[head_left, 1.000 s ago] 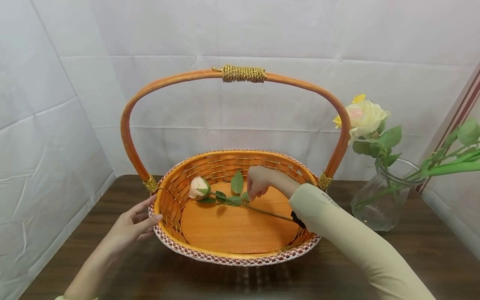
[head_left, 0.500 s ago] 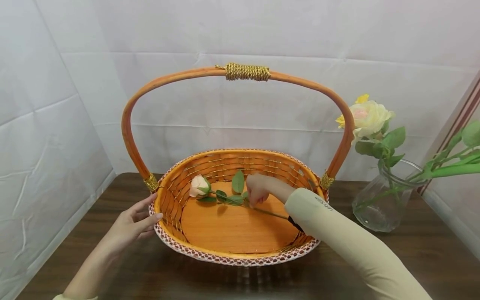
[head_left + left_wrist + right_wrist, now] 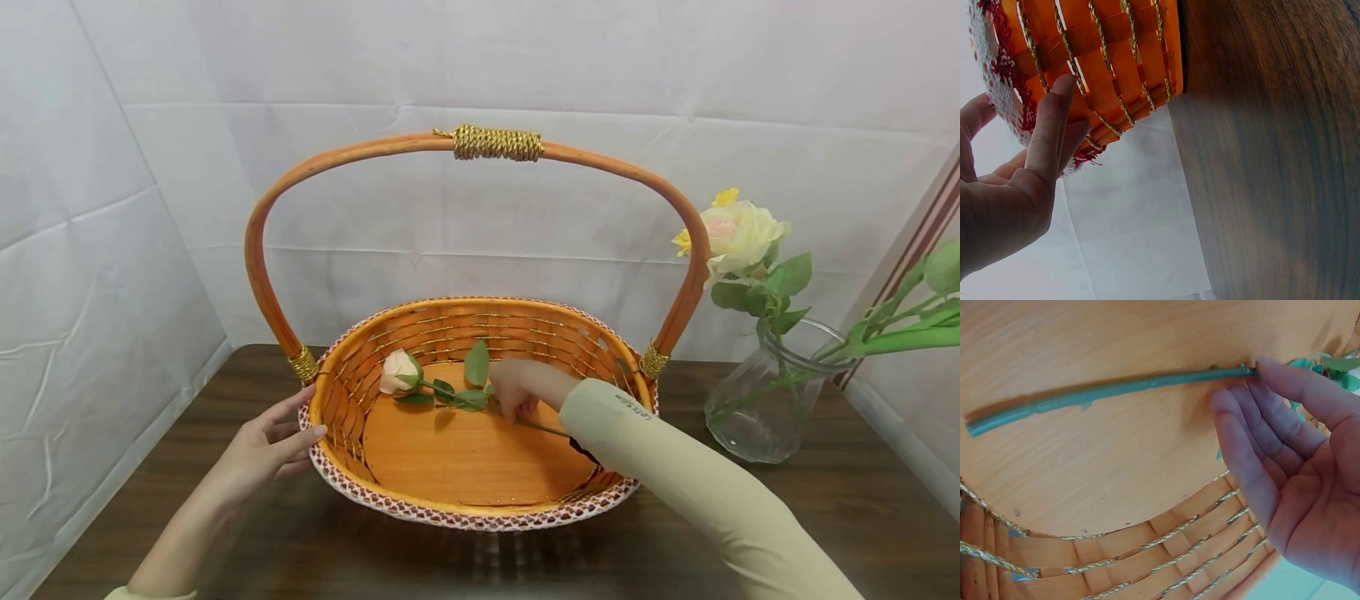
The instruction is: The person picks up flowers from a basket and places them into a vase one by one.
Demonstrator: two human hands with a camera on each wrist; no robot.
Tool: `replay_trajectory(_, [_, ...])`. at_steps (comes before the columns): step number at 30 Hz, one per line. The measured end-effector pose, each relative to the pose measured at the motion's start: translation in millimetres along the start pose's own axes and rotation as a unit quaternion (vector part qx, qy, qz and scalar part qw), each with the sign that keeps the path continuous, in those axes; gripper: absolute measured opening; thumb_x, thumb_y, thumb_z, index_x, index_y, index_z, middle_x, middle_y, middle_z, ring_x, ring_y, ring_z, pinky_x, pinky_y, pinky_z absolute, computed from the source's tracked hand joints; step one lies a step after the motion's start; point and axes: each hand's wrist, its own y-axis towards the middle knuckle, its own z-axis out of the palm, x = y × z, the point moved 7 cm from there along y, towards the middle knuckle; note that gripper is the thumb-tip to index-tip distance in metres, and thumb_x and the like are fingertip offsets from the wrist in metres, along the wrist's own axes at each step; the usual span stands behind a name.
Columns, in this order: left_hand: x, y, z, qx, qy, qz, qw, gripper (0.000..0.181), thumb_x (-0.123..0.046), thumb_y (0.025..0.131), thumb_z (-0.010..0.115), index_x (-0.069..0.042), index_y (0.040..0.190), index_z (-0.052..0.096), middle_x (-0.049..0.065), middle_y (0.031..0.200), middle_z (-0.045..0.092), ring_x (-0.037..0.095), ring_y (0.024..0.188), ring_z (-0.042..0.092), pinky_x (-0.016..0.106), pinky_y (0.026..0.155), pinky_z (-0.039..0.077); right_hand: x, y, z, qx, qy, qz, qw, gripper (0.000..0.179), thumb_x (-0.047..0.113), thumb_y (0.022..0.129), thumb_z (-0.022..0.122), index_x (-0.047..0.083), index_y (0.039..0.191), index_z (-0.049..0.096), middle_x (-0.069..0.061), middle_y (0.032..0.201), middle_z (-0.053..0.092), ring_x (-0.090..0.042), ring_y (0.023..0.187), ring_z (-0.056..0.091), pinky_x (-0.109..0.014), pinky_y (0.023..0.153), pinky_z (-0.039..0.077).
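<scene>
An oval woven basket [image 3: 480,500] with a tall arched handle stands on the table. My left hand [image 3: 262,450] holds its left rim, thumb over the edge and fingers against the outer weave [image 3: 1110,56]. A pale pink rose [image 3: 397,372] lies inside across the basket floor, bloom to the left, with green leaves [image 3: 475,364]. My right hand [image 3: 517,387] reaches into the basket from the right. In the right wrist view, the thumb and fingers of this hand [image 3: 1310,462] pinch the green stem [image 3: 1116,390] just below the leaves.
A clear glass vase [image 3: 757,408] stands right of the basket, holding a cream-yellow flower [image 3: 738,237] and green stems that lean right. The basket handle [image 3: 258,258] arches over the opening. White cloth [image 3: 570,67] hangs behind the dark wooden table [image 3: 187,417].
My right wrist and sleeve have shifted slightly left over the stem, and the hand has turned a little. The left hand stays at the rim and the rose has hardly moved.
</scene>
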Motion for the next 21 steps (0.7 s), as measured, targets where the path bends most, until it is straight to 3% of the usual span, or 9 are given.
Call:
replay_trajectory(4, [-0.8, 0.2, 1.0, 0.001, 0.002, 0.003, 1.0000, 0.071, -0.026, 0.091, 0.057, -0.010, 0.147, 0.017, 0.039, 0.132, 0.032, 0.022, 0.096, 0.061, 0.040, 0.084, 0.051, 1.9, 1.7, 1.3, -0.008, -0.021, 0.013, 0.9997, 0.011, 0.001, 0.080, 0.066, 0.005, 0.070, 0.062, -0.003, 0.047, 0.048, -0.012, 0.041, 0.042, -0.021, 0.037, 0.034])
replay_trajectory(7, [-2.0, 0.7, 2.0, 0.003, 0.001, 0.007, 1.0000, 0.071, -0.025, 0.091, 0.058, -0.009, 0.146, 0.017, 0.040, 0.132, 0.033, 0.022, 0.096, 0.061, 0.040, 0.084, 0.051, 5.8, -2.2, -1.5, -0.010, -0.031, 0.002, 0.9995, 0.022, -0.002, 0.080, 0.061, 0.008, 0.061, 0.058, -0.001, 0.044, 0.045, -0.011, 0.039, 0.040, -0.021, 0.036, 0.032])
replay_trajectory(13, [-3.4, 1.0, 1.7, 0.001, 0.005, 0.009, 0.9999, 0.071, -0.026, 0.090, 0.058, -0.009, 0.146, 0.018, 0.040, 0.131, 0.033, 0.022, 0.096, 0.061, 0.040, 0.083, 0.051, 14.8, -18.9, -23.5, -0.041, -0.037, -0.065, 0.9964, 0.039, -0.006, 0.079, 0.054, 0.013, 0.046, 0.047, 0.001, 0.041, 0.043, -0.009, 0.038, 0.031, -0.021, 0.040, 0.024])
replay_trajectory(21, [-1.5, -1.0, -0.2, -0.001, 0.002, 0.004, 1.0000, 0.070, -0.026, 0.091, 0.057, -0.010, 0.147, 0.017, 0.039, 0.131, 0.035, 0.020, 0.093, 0.061, 0.039, 0.083, 0.051, 25.0, -43.3, -57.7, -0.112, -0.010, -0.163, 0.9803, 0.038, -0.008, 0.077, 0.049, 0.013, 0.045, 0.044, 0.003, 0.042, 0.035, -0.010, 0.042, 0.022, -0.024, 0.047, 0.021])
